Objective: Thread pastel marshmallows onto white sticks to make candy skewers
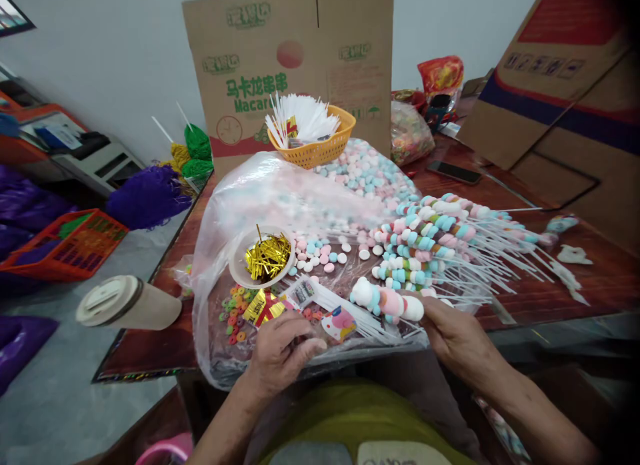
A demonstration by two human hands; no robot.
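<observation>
The candy skewer [387, 302] is hanging over the tabletop [170, 348] near its front edge, right of the middle, and the right hand [447, 328] is holding it by its right-hand end, thumb and fingers closing together; from here I can't tell whether they are pinching the stick or the last white piece. It is looking light and spongy, so I'd guess a hard squeeze would dent it, and the stick is probably offering the firmest hold. The left hand [285, 348] is resting by the front edge, fingers loosely curling and thumb standing a little apart; whether anything small is sitting between them I can't make out. Just beyond it a shiny yellow packet [264, 307] is lying among ridged, colourful little rings [235, 318]. Thin white sticks [360, 318] are fanning out beside it, and crinkly gold ties [267, 258] are filling a smooth round bowl [239, 265]. Towards the tabletop's right edge, more twisted pastel skewers [445, 232] are piling up, while chalky-looking round sweets [370, 165] are spreading towards the back edge on filmy plastic [215, 218]
</observation>
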